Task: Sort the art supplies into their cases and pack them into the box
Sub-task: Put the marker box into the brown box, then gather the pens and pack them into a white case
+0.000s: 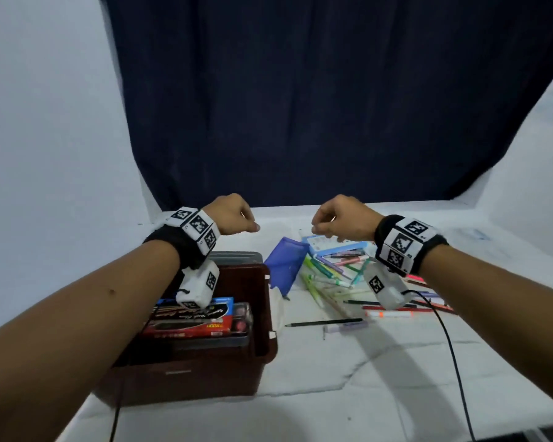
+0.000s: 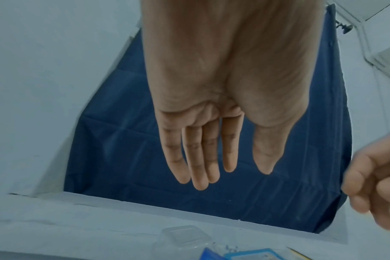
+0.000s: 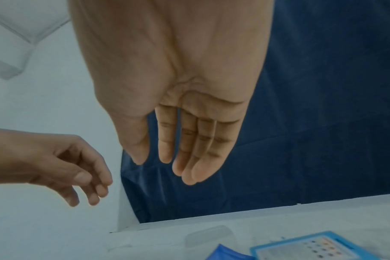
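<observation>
Both hands empty, fingers slack, left hand (image 1: 232, 215) above brown box (image 1: 262, 314), right hand (image 1: 345, 218) over loose markers (image 1: 329, 271): gather one kind below right palm, case beside it.

Your box (image 1: 262, 317) sits front-left on the table (image 1: 364, 378), w/ packaged cases (image 1: 192, 320) stacked inside. Pouch (image 1: 284, 266) is just right of it; pile of markers (image 1: 332, 275) right of that, tray case (image 1: 336, 247) behind the pile, pencil (image 1: 323, 322) in front.
</observation>
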